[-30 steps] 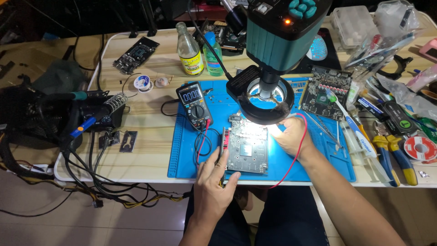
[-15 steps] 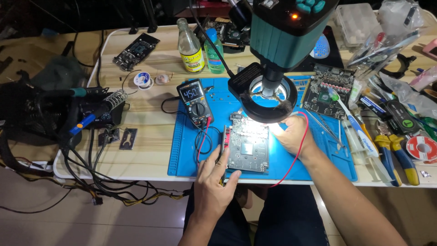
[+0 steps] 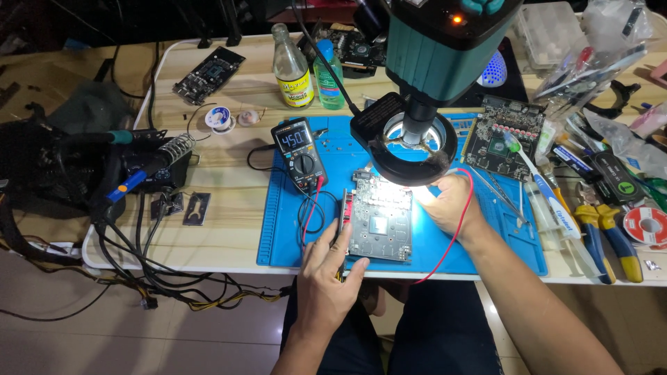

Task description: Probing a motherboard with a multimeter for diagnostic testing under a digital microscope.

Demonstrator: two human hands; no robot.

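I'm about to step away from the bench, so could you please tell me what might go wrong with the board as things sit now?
The circuit board lies near the front edge of the blue mat, steadied only by the left hand, so it might slide off. The red wire loops around the right hand and could snag. The meter leads lie coiled beside the board and might get dragged across it.

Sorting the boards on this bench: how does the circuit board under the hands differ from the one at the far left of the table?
The circuit board under the hands lies on the blue mat beneath the lit ring light; the far-left board lies on bare wood, unlit. The left hand and right hand touch the near one; nothing touches the far one. The near one looks grey, the far one dark. Both lie flat.
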